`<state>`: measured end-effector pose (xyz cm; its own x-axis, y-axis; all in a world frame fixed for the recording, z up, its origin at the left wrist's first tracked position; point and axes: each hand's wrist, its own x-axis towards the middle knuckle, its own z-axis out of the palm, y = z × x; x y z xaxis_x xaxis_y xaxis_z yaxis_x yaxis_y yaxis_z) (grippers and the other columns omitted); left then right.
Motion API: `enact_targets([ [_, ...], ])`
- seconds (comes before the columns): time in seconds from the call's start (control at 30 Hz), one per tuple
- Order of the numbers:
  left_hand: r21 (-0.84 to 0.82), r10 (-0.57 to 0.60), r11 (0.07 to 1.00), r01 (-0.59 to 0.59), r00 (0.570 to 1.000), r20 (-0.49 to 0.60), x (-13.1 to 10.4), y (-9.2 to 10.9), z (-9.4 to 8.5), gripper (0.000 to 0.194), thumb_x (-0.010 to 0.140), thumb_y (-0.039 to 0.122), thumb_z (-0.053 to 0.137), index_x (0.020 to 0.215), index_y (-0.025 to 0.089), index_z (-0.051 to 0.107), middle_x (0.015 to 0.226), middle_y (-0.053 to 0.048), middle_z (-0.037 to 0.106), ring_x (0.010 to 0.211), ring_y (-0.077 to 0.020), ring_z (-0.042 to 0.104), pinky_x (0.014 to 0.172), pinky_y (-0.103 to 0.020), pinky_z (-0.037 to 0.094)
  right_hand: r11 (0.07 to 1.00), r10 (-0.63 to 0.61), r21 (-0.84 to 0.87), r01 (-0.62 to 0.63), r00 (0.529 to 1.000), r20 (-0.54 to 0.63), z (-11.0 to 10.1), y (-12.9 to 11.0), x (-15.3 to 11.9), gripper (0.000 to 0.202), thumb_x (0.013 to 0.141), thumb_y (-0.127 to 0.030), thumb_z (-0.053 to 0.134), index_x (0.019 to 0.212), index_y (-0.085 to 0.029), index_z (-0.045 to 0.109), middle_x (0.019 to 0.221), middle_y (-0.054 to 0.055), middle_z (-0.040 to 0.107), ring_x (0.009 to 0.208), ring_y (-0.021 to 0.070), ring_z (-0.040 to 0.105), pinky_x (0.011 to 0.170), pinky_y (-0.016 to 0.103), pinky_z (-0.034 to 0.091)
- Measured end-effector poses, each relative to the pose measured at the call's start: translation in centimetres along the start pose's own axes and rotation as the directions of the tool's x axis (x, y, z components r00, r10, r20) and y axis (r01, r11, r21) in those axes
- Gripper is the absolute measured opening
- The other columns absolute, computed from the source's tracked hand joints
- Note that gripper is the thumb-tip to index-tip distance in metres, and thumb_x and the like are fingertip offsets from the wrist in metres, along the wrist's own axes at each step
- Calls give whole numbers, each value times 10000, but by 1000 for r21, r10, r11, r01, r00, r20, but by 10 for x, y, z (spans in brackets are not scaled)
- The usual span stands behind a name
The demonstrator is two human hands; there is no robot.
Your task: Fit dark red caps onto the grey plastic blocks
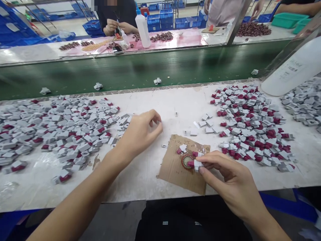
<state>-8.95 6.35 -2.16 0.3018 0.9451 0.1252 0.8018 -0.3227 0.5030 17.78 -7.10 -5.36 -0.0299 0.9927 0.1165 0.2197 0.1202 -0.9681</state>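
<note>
My right hand (224,170) pinches a small grey and maroon plastic part (197,165) between thumb and fingers. The part is held over the edge of a small round dish (185,157) with a patterned rim. Under both lies a piece of brown cardboard (173,167) with wet spots. Another grey and maroon piece (182,148) rests on the cardboard above the dish. To the left, my left hand (140,132) hovers beside a heap of grey and maroon parts (82,117), thumb and fingertips curled together; whatever they hold, if anything, is hidden.
Several loose grey pieces (208,124) lie near a second heap (248,124) on the right. A white bottle (293,68) leans there. Beyond runs a green conveyor belt (130,72) carrying a few parts. Across it, a person's hands (117,26) work near another white bottle (142,30).
</note>
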Motion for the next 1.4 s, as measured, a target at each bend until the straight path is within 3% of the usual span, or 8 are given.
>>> enact_targets([
  [0.2,19,-33,999,30,985,169,-50,10,7,283,1127,370,482,983,247,693,927,-66,778,864,-282,719,773,-406,505,999,39,29,-39,999,3,-2,0,0,152,1029,-259,829,1114,-353,914,1069,49,856,947,218,803,766,278,685],
  [0.43,85,-100,991,107,992,-78,-73,9,24,262,1145,280,419,1021,251,648,1020,-90,730,942,-286,712,827,-421,528,996,87,38,-86,996,-23,-8,-3,0,128,1014,-309,861,1113,-356,928,1057,47,857,938,226,806,797,294,701],
  [0.6,99,-225,966,237,967,-119,-93,22,31,271,1062,445,679,899,261,564,900,-53,679,827,-281,671,706,-407,491,990,132,72,-125,987,-97,-9,-2,1,100,996,-347,892,1088,-342,933,1087,52,876,939,248,837,798,316,727],
  [0.83,-237,-276,940,244,955,-111,-92,29,24,51,1015,297,718,1038,252,724,917,-37,716,810,-241,679,742,-385,565,903,314,345,-255,941,-127,-4,5,5,192,930,-409,975,1105,-343,934,1134,43,922,1032,272,884,864,337,743],
  [0.9,-454,-290,862,225,954,-78,-88,38,20,66,1004,315,784,1013,264,744,916,-28,735,839,-230,708,772,-363,602,863,349,426,-272,930,-113,-1,1,9,198,910,-418,988,1066,-310,937,1103,59,925,1030,288,887,888,369,745],
  [1.0,-761,-268,600,245,958,97,-77,52,20,132,975,336,879,1061,267,806,943,-29,786,877,-215,768,784,-317,653,832,330,495,-250,941,-78,3,-6,15,175,922,-395,972,1061,-296,936,1091,63,924,1039,292,886,930,398,742],
  [1.17,-914,-166,208,347,934,317,-62,69,31,203,999,363,892,1122,207,850,906,-58,835,846,-206,811,802,-310,693,831,282,516,-206,957,-72,6,-11,20,169,951,-395,940,1096,-310,930,1123,59,921,1036,291,882,953,430,738],
  [1.4,-947,-253,126,295,933,257,-61,81,44,257,916,278,980,1009,204,753,979,-66,879,911,-196,848,828,-272,699,838,259,523,-156,957,-130,7,-10,18,170,947,-341,954,1115,-322,929,1142,42,921,1050,271,888,909,378,749],
])
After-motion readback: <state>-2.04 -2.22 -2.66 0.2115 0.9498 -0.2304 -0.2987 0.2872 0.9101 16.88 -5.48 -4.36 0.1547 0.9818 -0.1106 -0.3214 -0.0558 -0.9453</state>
